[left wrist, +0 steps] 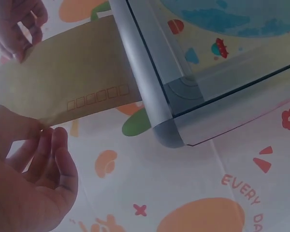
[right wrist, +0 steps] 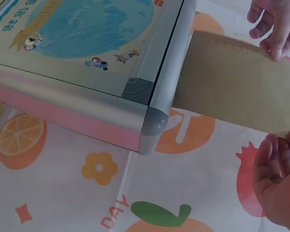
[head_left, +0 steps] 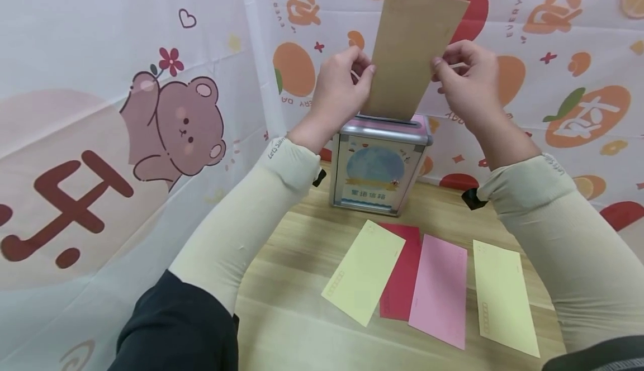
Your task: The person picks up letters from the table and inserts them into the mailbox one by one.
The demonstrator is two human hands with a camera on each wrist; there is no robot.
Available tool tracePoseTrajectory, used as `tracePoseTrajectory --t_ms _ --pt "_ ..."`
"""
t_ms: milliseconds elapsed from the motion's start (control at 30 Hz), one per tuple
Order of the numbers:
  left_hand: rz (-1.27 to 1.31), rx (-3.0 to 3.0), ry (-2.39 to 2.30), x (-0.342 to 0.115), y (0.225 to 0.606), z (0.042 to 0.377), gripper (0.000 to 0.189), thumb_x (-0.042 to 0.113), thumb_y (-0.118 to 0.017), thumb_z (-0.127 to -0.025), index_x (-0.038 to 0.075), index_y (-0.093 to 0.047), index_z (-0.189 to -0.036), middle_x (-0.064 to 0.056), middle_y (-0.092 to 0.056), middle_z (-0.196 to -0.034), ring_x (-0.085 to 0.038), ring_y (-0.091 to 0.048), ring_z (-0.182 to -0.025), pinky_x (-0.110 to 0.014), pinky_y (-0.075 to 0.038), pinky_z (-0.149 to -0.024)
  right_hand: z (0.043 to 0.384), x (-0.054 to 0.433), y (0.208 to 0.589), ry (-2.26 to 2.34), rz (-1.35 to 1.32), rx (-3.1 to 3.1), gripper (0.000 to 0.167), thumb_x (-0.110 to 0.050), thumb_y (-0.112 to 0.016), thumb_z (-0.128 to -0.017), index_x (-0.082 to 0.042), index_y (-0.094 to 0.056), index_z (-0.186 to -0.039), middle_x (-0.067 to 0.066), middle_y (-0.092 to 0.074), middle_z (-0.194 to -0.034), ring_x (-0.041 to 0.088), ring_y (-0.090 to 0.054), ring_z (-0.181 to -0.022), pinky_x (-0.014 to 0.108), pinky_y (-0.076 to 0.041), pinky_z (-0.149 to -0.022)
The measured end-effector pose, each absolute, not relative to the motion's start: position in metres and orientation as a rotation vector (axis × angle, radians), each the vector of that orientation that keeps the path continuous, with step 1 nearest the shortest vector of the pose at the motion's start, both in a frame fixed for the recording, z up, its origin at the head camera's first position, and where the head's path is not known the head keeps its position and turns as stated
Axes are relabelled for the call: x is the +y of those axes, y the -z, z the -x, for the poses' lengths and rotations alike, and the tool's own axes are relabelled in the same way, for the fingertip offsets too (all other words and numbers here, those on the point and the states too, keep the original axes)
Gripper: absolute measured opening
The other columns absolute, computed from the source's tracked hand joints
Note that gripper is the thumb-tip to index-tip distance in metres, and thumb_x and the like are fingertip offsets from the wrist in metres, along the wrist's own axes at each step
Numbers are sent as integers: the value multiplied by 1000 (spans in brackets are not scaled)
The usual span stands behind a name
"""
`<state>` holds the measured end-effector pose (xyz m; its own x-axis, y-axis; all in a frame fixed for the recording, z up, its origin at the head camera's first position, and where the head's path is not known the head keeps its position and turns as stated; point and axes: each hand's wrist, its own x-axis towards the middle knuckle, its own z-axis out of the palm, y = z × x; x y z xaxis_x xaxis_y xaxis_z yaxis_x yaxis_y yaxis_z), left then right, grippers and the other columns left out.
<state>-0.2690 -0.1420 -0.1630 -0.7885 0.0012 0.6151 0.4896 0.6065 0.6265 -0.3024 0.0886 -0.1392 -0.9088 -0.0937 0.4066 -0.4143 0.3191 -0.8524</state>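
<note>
Head view puts the brown envelope (head_left: pixel 412 52) at the upper centre of the frame, tilted, its lower end meeting the slot (head_left: pixel 392 120) in the top of the box (head_left: pixel 374 164); how deep it sits cannot be told. The left hand (head_left: pixel 348 77) pinches the left edge between thumb and fingers, and the right hand (head_left: pixel 468 77) pinches the right edge. The box, metal-edged with a printed front, stands at the centre; whether it contains anything else cannot be told. In the right wrist view a round lock (right wrist: pixel 33 41) shows on its front.

Below the box, on the wooden table (head_left: pixel 282 315), a yellow envelope (head_left: pixel 362 273) partly covers a red envelope (head_left: pixel 402 276). A pink envelope (head_left: pixel 440 290) lies along the red one's right edge, and another yellow envelope (head_left: pixel 505 298) lies apart, lower right. Cream sleeves (head_left: pixel 241 209) block parts of the table at both sides. Fruit-printed cloth (head_left: pixel 548 75) fills the upper right.
</note>
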Motion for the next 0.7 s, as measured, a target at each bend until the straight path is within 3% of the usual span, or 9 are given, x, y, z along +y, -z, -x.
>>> tracePoseTrajectory --t_ms 433,700 --pt "384 -2281 1098 -146 168 272 15 17 -62 -107 5 -70 -109 -5 -73 -100 -11 -64 -86 -19 -52 -81 304 87 141 -1632 -475 -2337 15 -21 -71 -102 -11 -74 -113 -3 -69 -98 15 -69 -87 16 -59 -69" --pt "308 -2381 1115 -150 181 280 18 21 -63 -107 6 -73 -112 -4 -72 -98 -13 -65 -85 -21 -52 -81 308 90 153 -1441 -493 -2399 18 -29 -73 -99 -15 -74 -111 -9 -66 -90 9 -62 -80 19 -51 -70"
